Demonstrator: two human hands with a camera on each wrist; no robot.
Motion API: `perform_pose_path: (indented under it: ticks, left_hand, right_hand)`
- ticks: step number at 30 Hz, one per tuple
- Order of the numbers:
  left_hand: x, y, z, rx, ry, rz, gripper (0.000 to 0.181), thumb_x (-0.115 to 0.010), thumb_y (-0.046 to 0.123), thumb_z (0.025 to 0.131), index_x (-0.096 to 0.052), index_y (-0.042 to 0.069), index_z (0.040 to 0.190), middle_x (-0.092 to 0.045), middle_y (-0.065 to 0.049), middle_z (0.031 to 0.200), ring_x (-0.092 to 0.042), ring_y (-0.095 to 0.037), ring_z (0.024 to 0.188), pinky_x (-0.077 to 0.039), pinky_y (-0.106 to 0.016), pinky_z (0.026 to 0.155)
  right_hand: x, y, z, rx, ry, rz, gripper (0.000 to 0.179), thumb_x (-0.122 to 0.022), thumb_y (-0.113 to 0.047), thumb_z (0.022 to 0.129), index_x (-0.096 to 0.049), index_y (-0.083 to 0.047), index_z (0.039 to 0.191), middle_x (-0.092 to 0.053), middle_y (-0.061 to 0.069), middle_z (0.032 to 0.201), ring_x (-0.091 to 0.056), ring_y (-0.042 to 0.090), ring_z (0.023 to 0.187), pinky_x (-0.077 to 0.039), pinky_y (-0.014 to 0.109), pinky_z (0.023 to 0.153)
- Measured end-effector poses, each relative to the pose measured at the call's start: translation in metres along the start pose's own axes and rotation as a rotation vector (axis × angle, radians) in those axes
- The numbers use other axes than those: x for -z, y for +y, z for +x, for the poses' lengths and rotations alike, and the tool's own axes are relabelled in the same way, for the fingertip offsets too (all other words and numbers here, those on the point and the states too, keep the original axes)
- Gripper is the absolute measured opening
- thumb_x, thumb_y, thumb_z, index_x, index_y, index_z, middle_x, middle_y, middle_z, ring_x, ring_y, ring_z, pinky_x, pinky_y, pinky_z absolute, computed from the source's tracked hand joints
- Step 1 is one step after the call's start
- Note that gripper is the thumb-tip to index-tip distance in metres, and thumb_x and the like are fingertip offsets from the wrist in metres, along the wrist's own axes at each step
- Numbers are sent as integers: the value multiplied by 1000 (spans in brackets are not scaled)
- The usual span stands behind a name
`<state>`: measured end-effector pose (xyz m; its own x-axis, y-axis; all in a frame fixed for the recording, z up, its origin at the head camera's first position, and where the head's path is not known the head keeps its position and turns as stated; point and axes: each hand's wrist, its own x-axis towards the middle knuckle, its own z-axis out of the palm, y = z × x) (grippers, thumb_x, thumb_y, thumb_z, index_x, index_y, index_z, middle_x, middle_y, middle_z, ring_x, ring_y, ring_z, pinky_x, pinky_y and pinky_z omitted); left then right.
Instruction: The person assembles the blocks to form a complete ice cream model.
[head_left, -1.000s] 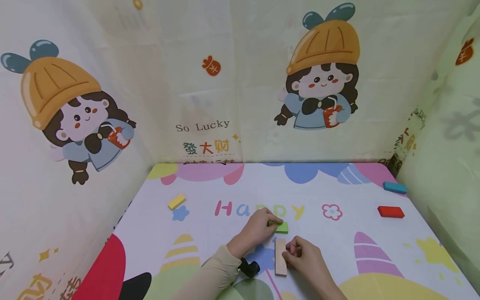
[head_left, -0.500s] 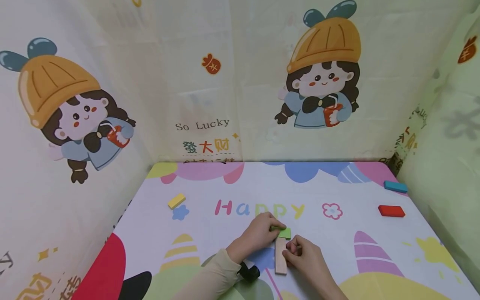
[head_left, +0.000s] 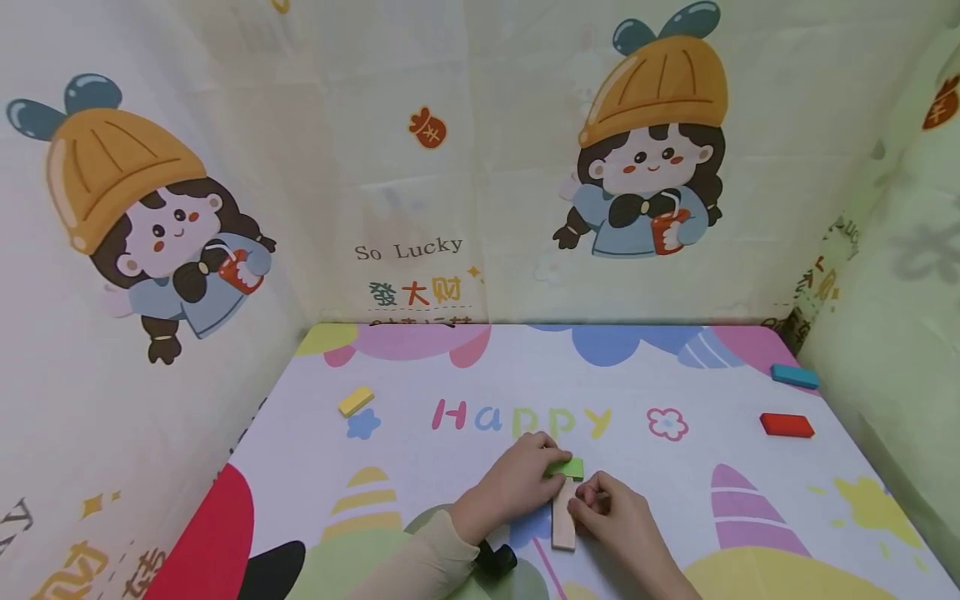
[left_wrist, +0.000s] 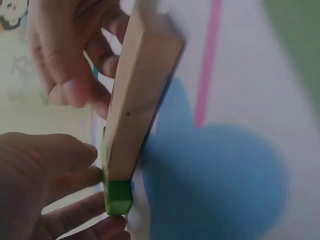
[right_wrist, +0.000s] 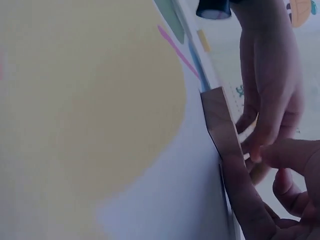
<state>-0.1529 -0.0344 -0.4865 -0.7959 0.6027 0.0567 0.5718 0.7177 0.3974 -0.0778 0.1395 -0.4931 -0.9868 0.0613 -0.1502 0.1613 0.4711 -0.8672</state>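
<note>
In the head view, a plain wooden block (head_left: 564, 523) lies lengthwise on the table, and a green block (head_left: 573, 468) sits crosswise at its far end. My left hand (head_left: 519, 473) holds the green block, its fingertips and thumb around it and partly covering it. The left wrist view shows the green block (left_wrist: 119, 196) touching the wooden block's end (left_wrist: 132, 100). To the right of the wooden block, my right hand (head_left: 618, 517) has its fingers curled and holds the block's edge by thumb and forefinger; the far fingertips are hidden.
A yellow block (head_left: 356, 401) lies at the left of the table. Toward the right edge lie a red block (head_left: 787, 425) and a blue block (head_left: 794, 376). Printed cloth walls (head_left: 517, 287) rise behind and at both sides.
My left hand has drawn the green block nearer and slightly right, until it met the far end of the wooden block. The right hand and the wooden block have stayed nearly still.
</note>
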Motion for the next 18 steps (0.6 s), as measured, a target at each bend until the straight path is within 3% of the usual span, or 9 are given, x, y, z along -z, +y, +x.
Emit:
perform_pose_path:
  ticks: [4,7,14,18]
  left_hand:
    - [1,2,-12,-79,-23,180,45,-67,34,99,-66,15,139,-62,1,137,-58,-14,125,-51,-27,102]
    - [4,4,-22,-137,-72,260,54,-65,41,99,-60,13,145,-56,-1,149,-51,-16,139,-47,-30,110]
    - [17,12,-43,-208,-242,284,78,-64,60,95,-47,12,155,-41,0,164,-36,-16,153,-42,-32,116]
    - [22,16,-49,-208,-294,286,89,-69,63,90,-43,13,158,-36,1,167,-33,-14,154,-44,-34,115]
  right_hand:
    - [13,5,-2,-29,0,42,13,-75,-14,94,-63,-10,94,-71,2,88,-68,11,69,-58,24,61]
    - [32,13,0,-48,14,-26,11,-72,-18,97,-66,-9,100,-71,2,92,-69,13,72,-57,24,62]
    - [105,42,7,-80,-2,-303,20,-68,-28,99,-67,-10,106,-71,2,99,-66,16,85,-53,26,68]
    - [150,63,9,-19,41,-423,25,-67,-32,100,-68,-8,107,-72,6,102,-68,19,86,-52,26,68]
